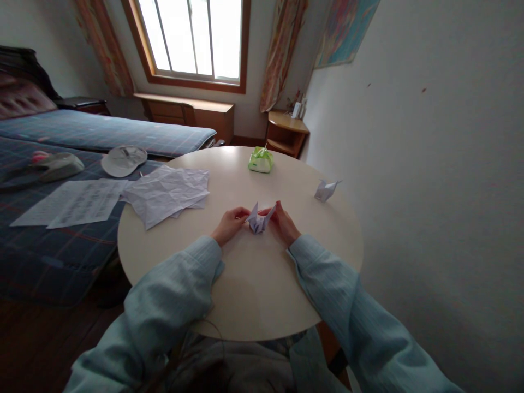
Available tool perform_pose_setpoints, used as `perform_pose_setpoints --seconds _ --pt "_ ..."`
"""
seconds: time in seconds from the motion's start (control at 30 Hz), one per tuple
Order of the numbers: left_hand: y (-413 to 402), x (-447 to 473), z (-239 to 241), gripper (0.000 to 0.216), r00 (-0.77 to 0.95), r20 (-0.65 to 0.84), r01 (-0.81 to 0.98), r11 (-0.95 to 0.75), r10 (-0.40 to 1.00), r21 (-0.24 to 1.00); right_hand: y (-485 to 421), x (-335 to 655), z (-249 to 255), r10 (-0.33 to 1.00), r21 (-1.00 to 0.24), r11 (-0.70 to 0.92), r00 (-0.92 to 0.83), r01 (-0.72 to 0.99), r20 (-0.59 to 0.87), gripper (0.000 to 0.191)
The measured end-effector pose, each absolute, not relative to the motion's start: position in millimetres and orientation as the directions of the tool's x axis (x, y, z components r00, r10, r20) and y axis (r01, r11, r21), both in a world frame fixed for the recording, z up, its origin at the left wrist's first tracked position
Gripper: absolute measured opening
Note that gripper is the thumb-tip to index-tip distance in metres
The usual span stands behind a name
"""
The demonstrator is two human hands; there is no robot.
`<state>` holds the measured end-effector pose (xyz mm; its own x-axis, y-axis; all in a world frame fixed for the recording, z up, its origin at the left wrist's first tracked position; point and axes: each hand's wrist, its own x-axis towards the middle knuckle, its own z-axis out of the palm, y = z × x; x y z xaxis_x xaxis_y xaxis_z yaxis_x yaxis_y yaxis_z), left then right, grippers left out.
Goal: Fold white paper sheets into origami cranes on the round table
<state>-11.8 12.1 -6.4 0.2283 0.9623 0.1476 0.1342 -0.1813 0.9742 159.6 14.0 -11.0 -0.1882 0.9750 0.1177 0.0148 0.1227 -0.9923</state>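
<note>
A folded white paper crane [258, 222] is held between my two hands over the middle of the round table. Its two pointed ends stick up to the left and right. The fingers of my left hand [232, 222] are closed on its left side. On the other side, my right hand [285, 222] pinches the right point between thumb and fingers. A second folded paper crane [326, 190] stands on the table farther off to the right, apart from my hands.
The round white table [245, 295] has a green tissue pack [261, 160] at its far side. Creased paper sheets [170, 191] lie on its left edge, reaching toward printed sheets [77, 202] and a white cap [124, 161] on the bed. A wall [429, 191] rises close on the right.
</note>
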Motion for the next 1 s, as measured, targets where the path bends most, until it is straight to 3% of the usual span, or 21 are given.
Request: perform_pose_setpoints --seconds 0.13,0.3,0.53,0.83,1.0 --pt "12.1 -10.0 -8.5 0.018 0.312 0.139 0.026 -0.154 0.94 0.988 10.5 157.2 -2.0 0.991 -0.989 0.103 -0.076 -0.103 0.111 0.061" --pt "8.1 -7.8 -5.1 0.022 0.407 0.124 -0.022 -0.127 0.905 0.992 7.1 155.0 6.3 0.977 -0.979 0.101 -0.168 -0.178 0.131 0.062" --pt "7.3 -8.5 -5.3 0.014 0.4 0.123 0.018 -0.142 0.908 0.99 5.5 155.0 6.6 0.979 -0.987 0.025 -0.196 -0.161 0.057 0.065" --pt "6.7 -9.2 -5.6 0.015 0.383 0.144 0.037 -0.171 0.913 0.985 2.4 154.9 11.4 0.979 -0.987 0.091 -0.172 -0.132 0.113 0.061" --pt "5.1 -10.7 -1.0 0.019 0.406 0.163 0.085 -0.214 0.899 0.973 2.4 156.1 9.9 0.972 -0.987 0.125 -0.186 -0.097 0.141 0.049"
